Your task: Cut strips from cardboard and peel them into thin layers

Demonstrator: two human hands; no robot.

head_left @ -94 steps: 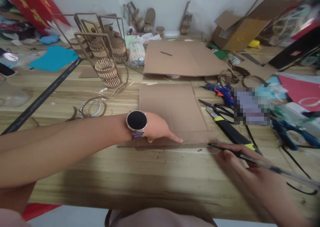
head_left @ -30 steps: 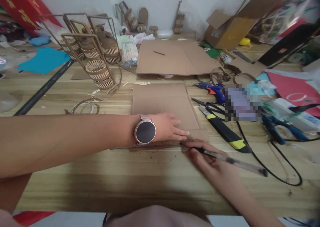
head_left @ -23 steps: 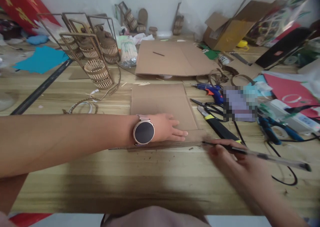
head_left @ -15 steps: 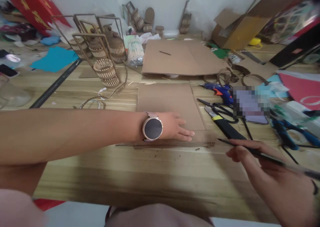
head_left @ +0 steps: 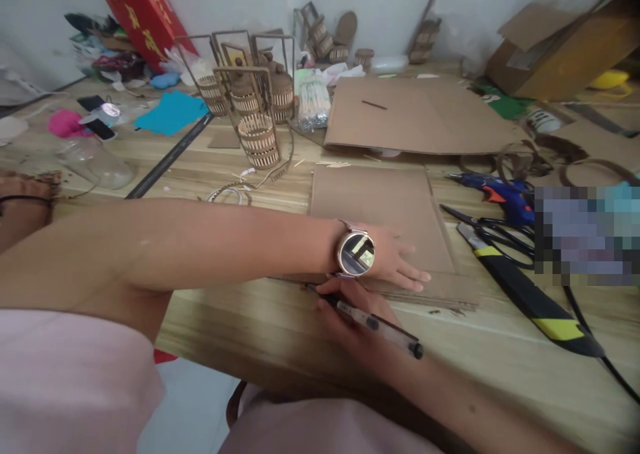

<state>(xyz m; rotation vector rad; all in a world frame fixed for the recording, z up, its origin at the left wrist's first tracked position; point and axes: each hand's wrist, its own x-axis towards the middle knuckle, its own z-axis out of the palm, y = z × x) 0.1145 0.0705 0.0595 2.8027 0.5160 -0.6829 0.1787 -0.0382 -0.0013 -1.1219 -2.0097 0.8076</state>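
Viewing from the head camera, I see the left hand (head_left: 393,261) laid palm down, fingers slightly apart, on a rectangular cardboard sheet (head_left: 375,194), which lies flat on the wooden surface (head_left: 225,327) directly before the person. The right hand (head_left: 357,317) is clamped on a clear-barrelled pen (head_left: 395,336), its dark tip at the near edge of the cardboard, toward the left end; whether this hand touches the left wrist above it, I cannot tell. A round-faced wristwatch (head_left: 356,253) encircles the left wrist. Right of the sheet, I note a black-and-yellow utility knife (head_left: 520,294), black-handled scissors (head_left: 507,247) beside it, and, farther back, a blue glue gun (head_left: 517,204). Beyond the sheet rests a larger cardboard panel (head_left: 425,117) bearing a thin dark stick (head_left: 375,105); to its left stands a small slatted basket (head_left: 259,141). At the left edge I find another person's hand (head_left: 25,191), partly out of view, near a clear jar (head_left: 103,164) lying on its side.
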